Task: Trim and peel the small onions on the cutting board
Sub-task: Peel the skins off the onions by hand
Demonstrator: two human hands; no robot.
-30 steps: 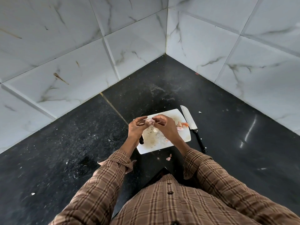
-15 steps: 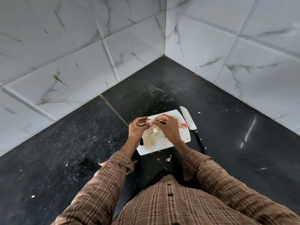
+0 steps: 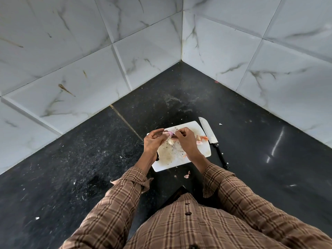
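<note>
Both hands meet above the far edge of the cutting board [image 3: 204,150]. The left hand [image 3: 152,142] is clamped on a small purple onion [image 3: 169,134], and the right hand [image 3: 186,141] pinches its skin, so peeling looks mid-way. Pale peeled pieces [image 3: 171,141] lie just below them, and pinkish trimmings [image 3: 202,139] sit at the board's 3 o'clock edge. The knife [image 3: 209,132] rests on the bench beside the board, at 2 o'clock. How many onions remain I cannot tell.

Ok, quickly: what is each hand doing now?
Left hand: closed on a small onion.
Right hand: fingertips pinching the onion's skin; the knife lies unheld.
</note>
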